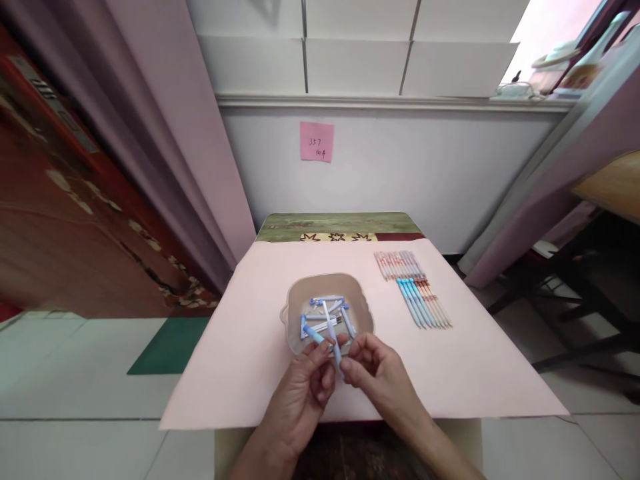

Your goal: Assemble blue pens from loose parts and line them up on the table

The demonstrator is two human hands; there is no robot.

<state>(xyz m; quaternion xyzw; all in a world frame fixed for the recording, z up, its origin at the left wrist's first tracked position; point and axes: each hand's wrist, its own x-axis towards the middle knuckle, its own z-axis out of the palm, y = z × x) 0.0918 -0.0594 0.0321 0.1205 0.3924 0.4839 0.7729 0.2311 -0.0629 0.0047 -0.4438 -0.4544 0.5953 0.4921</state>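
Note:
Both hands meet at the near rim of a beige plastic basin (327, 279). My left hand (305, 380) is closed, pinching a light-blue pen barrel (318, 335) that slants up to the left over the basin. A slim pale pen piece (336, 347), its white end pointing away from me, crosses between the hands. The fingers of my right hand (377, 373) are closed on its lower end, and my left fingertips touch it too. Inside the basin lie several loose blue and white pen parts (327, 300) and dark-tipped refills (333, 321). My fingers partly hide the pieces they hold.
Right of the basin, a row of pink-toned pens (400, 265) lies above a row of blue pens (414, 303) and brownish pens (434, 303). A pale pink cover (240, 347) lies on the table. A white wall with a pink note (317, 141) stands behind.

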